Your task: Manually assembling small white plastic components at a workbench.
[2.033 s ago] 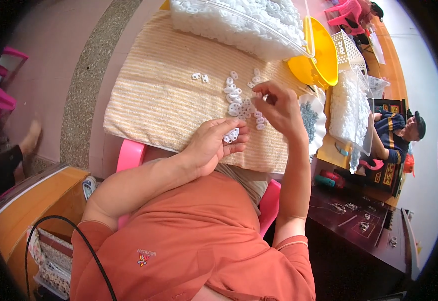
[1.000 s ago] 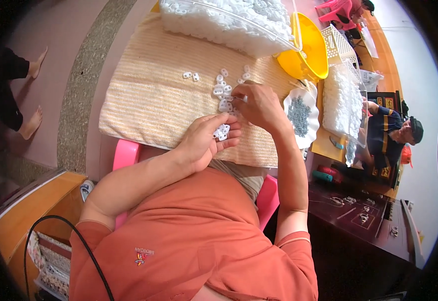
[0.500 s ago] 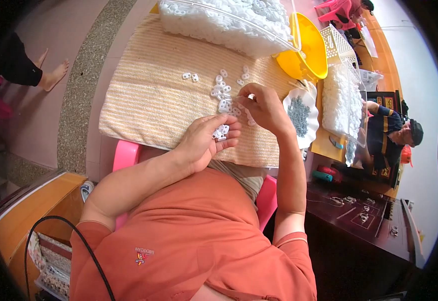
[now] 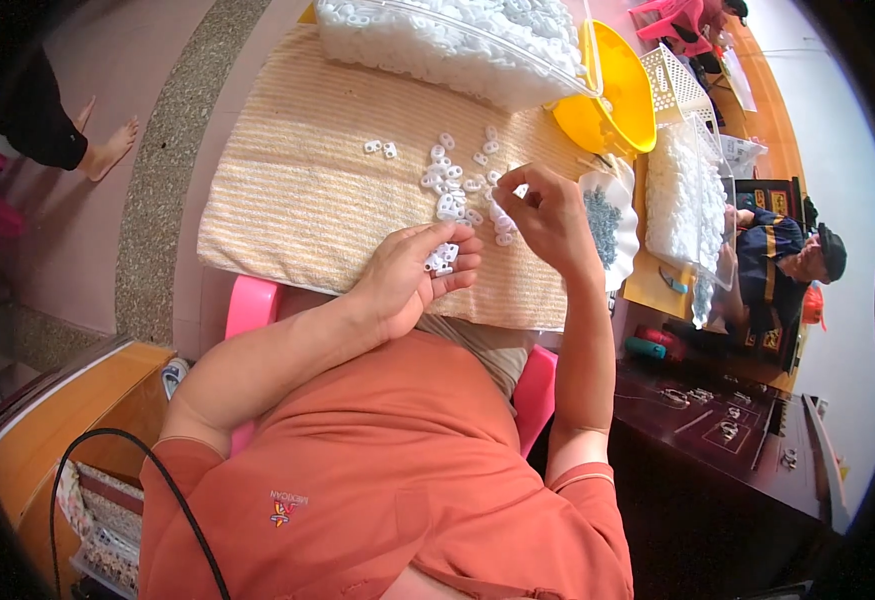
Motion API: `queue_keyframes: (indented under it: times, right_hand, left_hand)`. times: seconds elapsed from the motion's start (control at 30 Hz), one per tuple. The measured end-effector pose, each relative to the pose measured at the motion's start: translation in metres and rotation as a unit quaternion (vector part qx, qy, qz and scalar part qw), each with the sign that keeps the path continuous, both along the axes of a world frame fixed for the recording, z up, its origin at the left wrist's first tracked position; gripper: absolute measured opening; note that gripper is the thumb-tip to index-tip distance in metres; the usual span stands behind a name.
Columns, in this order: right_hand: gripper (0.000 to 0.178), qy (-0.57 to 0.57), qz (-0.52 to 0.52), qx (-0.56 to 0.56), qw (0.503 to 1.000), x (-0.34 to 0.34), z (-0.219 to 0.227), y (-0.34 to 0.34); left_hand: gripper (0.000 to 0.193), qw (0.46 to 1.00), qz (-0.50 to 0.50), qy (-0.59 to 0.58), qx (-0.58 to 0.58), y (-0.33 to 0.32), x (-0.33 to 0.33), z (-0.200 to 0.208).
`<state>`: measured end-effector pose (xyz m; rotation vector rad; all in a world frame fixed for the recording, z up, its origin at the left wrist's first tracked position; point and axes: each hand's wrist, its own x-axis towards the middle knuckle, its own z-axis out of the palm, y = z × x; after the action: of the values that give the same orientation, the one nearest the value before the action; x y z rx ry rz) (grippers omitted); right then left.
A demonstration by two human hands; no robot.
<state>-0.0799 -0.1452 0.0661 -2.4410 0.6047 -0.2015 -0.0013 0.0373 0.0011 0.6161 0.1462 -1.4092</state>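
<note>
My left hand [image 4: 402,285] is palm up with curled fingers, cupping several small white two-holed plastic pieces [image 4: 441,258]. The thumb lies across above them. My right hand [image 4: 545,215] has its thumb and forefinger pinched together over the cloth; what is between the fingertips is too small to make out. A loose pile of the same white pieces [image 4: 443,178] lies between and beyond my hands on a striped yellow-and-white towel [image 4: 297,190]. A pair of pieces [image 4: 380,149] rests apart to the left. Right of my right hand is a scalloped white dish [image 4: 625,240] of small grey metal-looking parts [image 4: 602,225].
A clear bin [image 4: 437,75] heaped with white pieces stands at the far edge, beside a tilted yellow bowl [image 4: 622,95]. Another clear bin [image 4: 679,205] is at right, near a seated co-worker [image 4: 782,255]. Someone's bare foot [image 4: 112,150] shows at far left.
My right hand has moved right and slightly away from my left hand, uncovering more loose pieces and covering part of the dish. The left hand stays nearly still with its pieces.
</note>
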Motion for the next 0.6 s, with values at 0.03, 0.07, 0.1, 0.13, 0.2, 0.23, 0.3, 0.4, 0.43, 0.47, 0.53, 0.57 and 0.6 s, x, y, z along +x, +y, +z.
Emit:
queue_keyframes:
  times: [0.03,0.07,0.1,0.13,0.2,0.23,0.3,0.4,0.43,0.47,0.53,0.57,0.6]
  right_hand:
    - [0.008,-0.014,0.021,0.022,0.999,-0.001,0.004,0.008]
    - [0.007,-0.028,0.041,0.043,0.998,-0.004,0.008,0.016]
    - [0.01,-0.03,0.064,0.053,0.996,-0.007,0.01,0.022]
    - [0.012,-0.023,0.075,0.122,0.989,-0.01,0.008,0.03]
    - [0.015,0.024,0.142,0.089,0.986,-0.011,0.016,0.038]
    - [0.015,0.024,0.14,0.088,0.986,-0.011,0.014,0.037]
    - [0.014,-0.006,0.065,0.056,0.996,-0.009,0.004,0.031]
    - [0.015,0.008,0.058,-0.025,0.998,0.0,-0.008,0.022]
    - [0.017,0.021,0.054,-0.061,0.996,0.003,-0.011,0.022]
    - [0.017,0.02,0.054,-0.061,0.996,0.006,-0.013,0.021]
    - [0.021,0.07,0.074,-0.104,0.989,0.011,-0.015,0.022]
    - [0.021,0.069,0.075,-0.103,0.989,0.013,-0.016,0.023]
    - [0.021,0.082,0.061,-0.096,0.99,0.015,-0.016,0.024]
  left_hand:
    - [0.029,1.0,0.001,0.0,0.001,0.0,0.0,0.0]
    - [0.029,1.0,0.004,0.005,0.004,0.0,0.0,0.001]
    - [0.029,1.0,0.007,0.01,0.006,0.0,0.0,0.002]
    - [0.029,1.0,0.006,0.01,0.006,0.0,0.0,0.0]
    - [0.03,0.999,0.031,0.03,-0.018,0.0,-0.001,-0.004]
    - [0.03,0.999,0.029,0.03,-0.019,-0.001,-0.002,-0.003]
    - [0.031,1.0,0.013,0.023,-0.007,-0.001,-0.001,-0.001]
    - [0.031,1.0,0.009,0.028,-0.003,-0.002,-0.001,-0.006]
    - [0.031,1.0,0.009,0.028,-0.003,-0.001,-0.001,-0.005]
    - [0.031,1.0,0.009,0.026,-0.004,-0.001,-0.001,-0.004]
    - [0.031,1.0,0.011,0.024,-0.003,-0.001,-0.001,-0.002]
    - [0.031,1.0,0.014,0.022,-0.003,-0.001,-0.001,-0.002]
    - [0.031,1.0,0.015,0.02,-0.003,-0.001,-0.001,-0.002]
